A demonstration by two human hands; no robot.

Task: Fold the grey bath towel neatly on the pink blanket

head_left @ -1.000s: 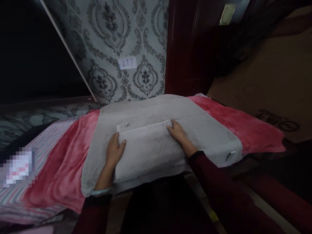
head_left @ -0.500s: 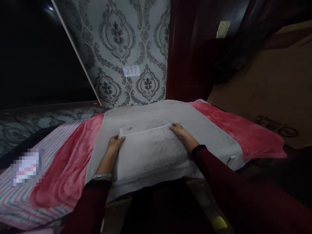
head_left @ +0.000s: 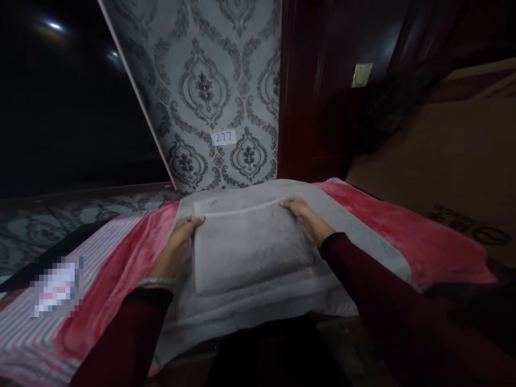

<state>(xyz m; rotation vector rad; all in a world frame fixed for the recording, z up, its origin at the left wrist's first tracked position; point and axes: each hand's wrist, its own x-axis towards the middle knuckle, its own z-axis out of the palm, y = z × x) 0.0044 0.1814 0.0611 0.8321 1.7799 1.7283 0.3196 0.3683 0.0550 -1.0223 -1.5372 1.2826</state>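
A folded grey towel (head_left: 245,242) lies on top of a larger spread grey towel (head_left: 355,236), over a pink blanket (head_left: 403,231). My left hand (head_left: 177,247) grips the folded towel's far left corner, fingers curled over its edge. My right hand (head_left: 302,212) holds the far right corner the same way. Both arms wear dark red sleeves; a bracelet (head_left: 155,281) sits on my left wrist.
A striped pink and white cloth (head_left: 92,252) lies left of the blanket. Patterned grey wallpaper with a label reading 277 (head_left: 223,137) stands behind. A dark red door frame (head_left: 306,107) is to its right, a brown cardboard box (head_left: 443,161) further right.
Both hands have pushed the folded towel's far edge away from me, towards the wall. The view has tilted and the hands sit further out on the spread towel.
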